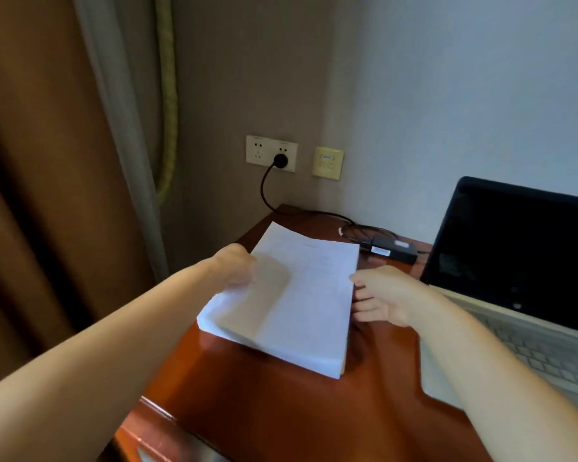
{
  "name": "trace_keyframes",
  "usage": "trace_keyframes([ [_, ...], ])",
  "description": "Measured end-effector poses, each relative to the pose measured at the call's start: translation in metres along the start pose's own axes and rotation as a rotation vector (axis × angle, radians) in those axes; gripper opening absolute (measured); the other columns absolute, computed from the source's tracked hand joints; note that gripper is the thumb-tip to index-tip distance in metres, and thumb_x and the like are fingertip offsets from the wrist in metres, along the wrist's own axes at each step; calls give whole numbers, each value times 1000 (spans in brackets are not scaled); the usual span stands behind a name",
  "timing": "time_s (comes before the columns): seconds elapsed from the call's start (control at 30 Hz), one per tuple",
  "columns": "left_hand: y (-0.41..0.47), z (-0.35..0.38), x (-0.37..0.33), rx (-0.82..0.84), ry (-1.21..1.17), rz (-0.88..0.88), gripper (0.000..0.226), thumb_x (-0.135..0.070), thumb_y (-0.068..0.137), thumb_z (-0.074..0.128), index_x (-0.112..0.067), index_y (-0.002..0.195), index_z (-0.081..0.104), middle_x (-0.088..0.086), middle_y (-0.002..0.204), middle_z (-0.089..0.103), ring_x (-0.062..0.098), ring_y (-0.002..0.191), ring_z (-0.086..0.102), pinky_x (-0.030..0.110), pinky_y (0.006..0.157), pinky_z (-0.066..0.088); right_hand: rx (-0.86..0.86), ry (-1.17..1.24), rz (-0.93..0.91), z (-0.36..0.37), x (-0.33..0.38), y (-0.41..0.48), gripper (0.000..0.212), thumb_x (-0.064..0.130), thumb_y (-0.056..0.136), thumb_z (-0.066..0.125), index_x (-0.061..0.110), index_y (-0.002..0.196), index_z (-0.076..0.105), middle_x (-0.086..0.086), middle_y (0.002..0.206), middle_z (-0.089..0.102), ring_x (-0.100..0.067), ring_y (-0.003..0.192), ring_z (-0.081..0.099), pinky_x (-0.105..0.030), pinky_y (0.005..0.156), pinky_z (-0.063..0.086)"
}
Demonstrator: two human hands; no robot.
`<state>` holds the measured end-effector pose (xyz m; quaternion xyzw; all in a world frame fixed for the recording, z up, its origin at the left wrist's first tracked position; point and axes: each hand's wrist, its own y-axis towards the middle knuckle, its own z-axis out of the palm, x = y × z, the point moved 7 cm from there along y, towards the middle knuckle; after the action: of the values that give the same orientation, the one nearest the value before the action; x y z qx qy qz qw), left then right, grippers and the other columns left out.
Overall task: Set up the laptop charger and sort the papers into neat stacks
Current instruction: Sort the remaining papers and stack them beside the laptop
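Note:
A thick stack of white papers [294,305] lies on the reddish wooden desk [281,411], near its left edge. My left hand [236,265] grips the stack's left side and lifts the top sheets slightly. My right hand [379,296] presses its spread fingers against the stack's right edge. Behind the papers lies the black charger brick [394,250]. Its black plug [280,159] sits in the wall socket [271,153], and the cable [271,198] runs down onto the desk. The open laptop [514,261] with a dark screen stands at the right.
A brown curtain [47,161] hangs at the left, next to the desk's left edge. A second yellowish wall plate [327,162] is beside the socket. Coiled cable [357,230] lies between the papers and the wall.

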<state>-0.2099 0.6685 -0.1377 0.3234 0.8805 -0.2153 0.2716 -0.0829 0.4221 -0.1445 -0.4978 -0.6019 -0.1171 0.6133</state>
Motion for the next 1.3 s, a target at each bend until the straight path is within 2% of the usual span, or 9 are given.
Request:
trace_keyframes([
  [0.13,5,0,4,49,-61,-20,25,-17,101,51,-7,118,67,10,112,66,28,107,64,39,96,55,42,155,46,0,-2,2,46,18,99,58,3,140,45,-30,136,49,-42,111,58,-44,68,55],
  [0.27,14,-9,7,18,-158,-38,19,-18,101,53,-9,110,67,5,95,63,21,91,63,32,79,52,72,292,74,8,-3,9,55,18,98,59,3,146,37,-33,137,47,-46,107,60,-47,69,58],
  [0.4,31,-17,19,-5,-186,-78,21,-16,99,54,-4,106,70,14,103,68,25,92,67,31,72,53,109,364,74,26,-1,18,57,18,98,61,5,148,37,-32,135,49,-46,108,60,-48,71,59],
  [0.57,44,-30,25,-57,-189,-93,17,-10,92,53,-6,80,64,15,82,62,28,70,61,30,63,50,126,369,52,45,7,30,55,20,98,60,5,147,39,-29,138,49,-45,118,57,-46,68,59],
  [0.83,49,-35,26,-34,-139,-107,16,-14,94,58,-3,95,69,17,91,65,29,78,65,30,67,51,135,318,41,54,14,27,57,25,99,60,10,149,38,-26,143,46,-43,122,54,-51,85,56],
  [0.97,38,-35,12,-82,-60,-67,17,-22,101,53,-6,99,60,10,88,60,21,76,58,30,65,47,84,126,-36,50,9,10,57,25,98,62,17,149,38,-16,143,49,-32,116,59,-49,92,56],
  [1.07,26,-30,-11,-99,58,22,42,-37,98,53,-6,126,57,15,122,59,30,108,60,39,92,53,-2,-136,-140,38,9,-12,49,25,99,59,19,145,44,-6,140,51,-25,118,56,-43,96,55],
  [1.13,16,-21,-28,-91,148,67,66,-47,91,50,-12,147,46,17,144,49,36,129,51,48,108,47,-82,-316,-229,25,10,-30,43,24,100,56,19,142,49,-3,134,55,-22,117,56,-40,98,53],
  [1.3,-38,27,-99,6,303,306,62,-40,100,51,-12,155,40,15,159,38,35,143,39,46,117,37,-299,-701,-359,-22,9,-81,36,25,97,54,7,126,65,-11,131,63,-25,116,60,-36,99,48],
])
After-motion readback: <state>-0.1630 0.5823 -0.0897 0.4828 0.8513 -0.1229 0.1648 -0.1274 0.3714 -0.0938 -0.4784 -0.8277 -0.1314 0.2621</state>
